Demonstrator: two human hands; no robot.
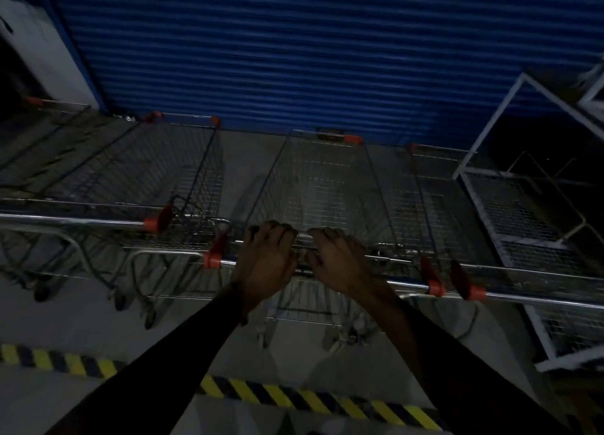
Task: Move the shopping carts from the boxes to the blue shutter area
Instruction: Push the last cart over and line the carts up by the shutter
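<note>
A wire shopping cart (322, 186) with orange corner caps stands in front of me, its nose close to the blue shutter (277, 49). My left hand (266, 259) and my right hand (340, 261) both grip its handle bar, side by side near the middle. Another cart (157, 173) is parked to its left along the shutter, and a further cart (434, 206) stands tight against its right side. The scene is dim.
A white metal rack frame (510, 186) stands at the right, close to the right cart. More cart frames (42, 160) fill the far left. A yellow and black striped line (294, 398) crosses the grey floor near my feet.
</note>
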